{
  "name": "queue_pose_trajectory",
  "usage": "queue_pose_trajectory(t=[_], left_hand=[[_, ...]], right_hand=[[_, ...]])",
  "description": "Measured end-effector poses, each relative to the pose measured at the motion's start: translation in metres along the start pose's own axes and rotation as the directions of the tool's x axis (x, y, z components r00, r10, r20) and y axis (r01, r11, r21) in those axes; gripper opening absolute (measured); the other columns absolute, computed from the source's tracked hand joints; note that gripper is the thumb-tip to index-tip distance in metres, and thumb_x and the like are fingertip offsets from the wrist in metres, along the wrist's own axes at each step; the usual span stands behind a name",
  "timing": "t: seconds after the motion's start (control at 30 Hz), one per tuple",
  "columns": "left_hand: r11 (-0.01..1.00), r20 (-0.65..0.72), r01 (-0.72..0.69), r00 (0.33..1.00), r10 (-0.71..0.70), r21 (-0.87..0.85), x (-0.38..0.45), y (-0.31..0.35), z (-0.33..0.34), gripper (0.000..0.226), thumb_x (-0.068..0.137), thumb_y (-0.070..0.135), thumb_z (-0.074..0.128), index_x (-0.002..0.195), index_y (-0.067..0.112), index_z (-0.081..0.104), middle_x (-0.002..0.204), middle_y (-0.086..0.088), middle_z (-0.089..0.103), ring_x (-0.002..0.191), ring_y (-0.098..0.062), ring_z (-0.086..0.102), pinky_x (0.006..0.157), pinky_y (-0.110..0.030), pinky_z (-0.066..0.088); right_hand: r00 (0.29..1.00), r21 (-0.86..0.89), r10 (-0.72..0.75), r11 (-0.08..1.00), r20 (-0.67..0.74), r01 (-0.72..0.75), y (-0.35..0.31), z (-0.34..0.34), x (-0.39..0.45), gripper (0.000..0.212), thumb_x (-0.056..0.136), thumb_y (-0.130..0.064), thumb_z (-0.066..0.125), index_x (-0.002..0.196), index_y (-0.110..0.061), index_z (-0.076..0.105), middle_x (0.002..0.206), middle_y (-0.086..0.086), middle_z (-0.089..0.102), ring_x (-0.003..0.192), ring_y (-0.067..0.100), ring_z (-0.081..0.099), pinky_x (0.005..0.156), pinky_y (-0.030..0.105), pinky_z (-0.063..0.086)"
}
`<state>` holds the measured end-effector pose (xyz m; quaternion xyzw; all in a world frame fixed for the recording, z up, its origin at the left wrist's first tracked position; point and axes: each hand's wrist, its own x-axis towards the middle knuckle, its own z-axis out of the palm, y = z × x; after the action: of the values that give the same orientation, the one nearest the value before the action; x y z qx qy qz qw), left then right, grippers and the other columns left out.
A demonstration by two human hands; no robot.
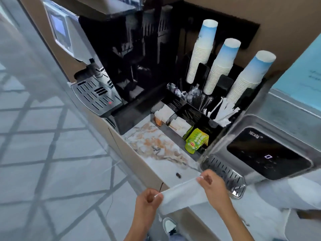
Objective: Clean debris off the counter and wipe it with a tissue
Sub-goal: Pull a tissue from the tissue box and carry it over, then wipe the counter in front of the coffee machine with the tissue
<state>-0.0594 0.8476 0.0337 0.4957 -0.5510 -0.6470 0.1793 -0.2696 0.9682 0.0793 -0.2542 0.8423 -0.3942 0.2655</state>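
A white tissue [182, 193] is stretched between both hands just over the counter's front edge. My left hand [147, 200] pinches its near-left corner and my right hand [213, 186] pinches its far-right corner. The marble counter [152, 145], white with orange-brown veining, runs between two machines. A small dark bit of debris [178, 175] lies on the counter just beyond the tissue.
A coffee machine with a slotted drip tray [95, 96] stands at the left. A water dispenser [267, 153] with its drip grate [225, 174] is at the right. Behind the counter sits a black organizer [192, 119] with sachets, green tea packets [196, 141], stirrers and three paper cup stacks [220, 66].
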Motion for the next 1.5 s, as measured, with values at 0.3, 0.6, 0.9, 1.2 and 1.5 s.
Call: queue_pose_trajectory(t=[0.3, 0.6, 0.9, 1.2, 1.5], left_hand=[[0.963, -0.401, 0.202, 0.879, -0.258, -0.176, 0.019, -0.022, 0.047, 0.010, 0.084, -0.004, 0.065, 0.076, 0.001, 0.068, 0.058, -0.007, 0.063, 0.055, -0.021, 0.054, 0.056, -0.037, 0.049], [0.961, -0.474, 0.249, 0.836, -0.275, -0.118, 0.036, -0.029, 0.052, 0.011, 0.085, 0.007, 0.063, 0.076, 0.010, 0.068, 0.076, -0.018, 0.071, 0.066, -0.023, 0.060, 0.066, -0.046, 0.057], [0.968, -0.495, 0.220, 0.832, -0.252, -0.123, 0.040, -0.037, 0.061, 0.011, 0.088, 0.007, 0.064, 0.079, 0.011, 0.068, 0.075, -0.010, 0.068, 0.070, -0.024, 0.060, 0.066, -0.037, 0.052], [0.993, -0.609, 0.054, 0.793, 0.018, 0.100, 0.012, -0.029, 0.110, 0.024, 0.095, 0.009, 0.051, 0.116, 0.021, 0.054, 0.114, 0.001, 0.052, 0.106, -0.017, 0.054, 0.088, -0.028, 0.045], [0.778, -0.089, 0.072, 0.983, -0.163, -0.625, 0.030, -0.038, 0.120, 0.052, 0.101, 0.049, 0.037, 0.142, 0.019, 0.050, 0.147, -0.007, 0.053, 0.135, -0.020, 0.047, 0.114, -0.042, 0.031]], right_hand=[[0.963, -0.291, -0.163, 0.931, 0.213, 0.222, 0.018, 0.037, 0.087, 0.022, 0.092, -0.008, 0.062, 0.074, -0.011, 0.051, 0.071, -0.004, 0.053, 0.065, 0.022, 0.050, 0.055, 0.034, 0.040], [0.956, -0.321, -0.216, 0.907, 0.199, 0.272, 0.019, 0.056, 0.097, 0.006, 0.094, -0.015, 0.061, 0.099, -0.012, 0.060, 0.100, 0.003, 0.055, 0.087, 0.024, 0.056, 0.070, 0.039, 0.050], [0.760, -0.393, -0.394, 0.679, 0.517, 0.620, 0.059, 0.064, 0.061, 0.060, 0.099, -0.039, 0.036, 0.151, -0.009, 0.032, 0.162, 0.008, 0.023, 0.149, 0.019, 0.014, 0.120, 0.028, 0.007], [0.713, -0.486, -0.388, 0.537, 0.584, 0.690, 0.068, 0.070, 0.057, 0.081, 0.097, -0.058, 0.010, 0.151, 0.002, 0.019, 0.161, 0.016, 0.013, 0.150, 0.019, -0.009, 0.118, 0.036, 0.000], [0.702, -0.504, -0.389, 0.500, 0.596, 0.704, 0.066, 0.077, 0.051, 0.078, 0.099, -0.056, 0.012, 0.151, 0.001, 0.026, 0.161, 0.015, 0.018, 0.149, 0.029, 0.018, 0.118, 0.038, 0.009]])
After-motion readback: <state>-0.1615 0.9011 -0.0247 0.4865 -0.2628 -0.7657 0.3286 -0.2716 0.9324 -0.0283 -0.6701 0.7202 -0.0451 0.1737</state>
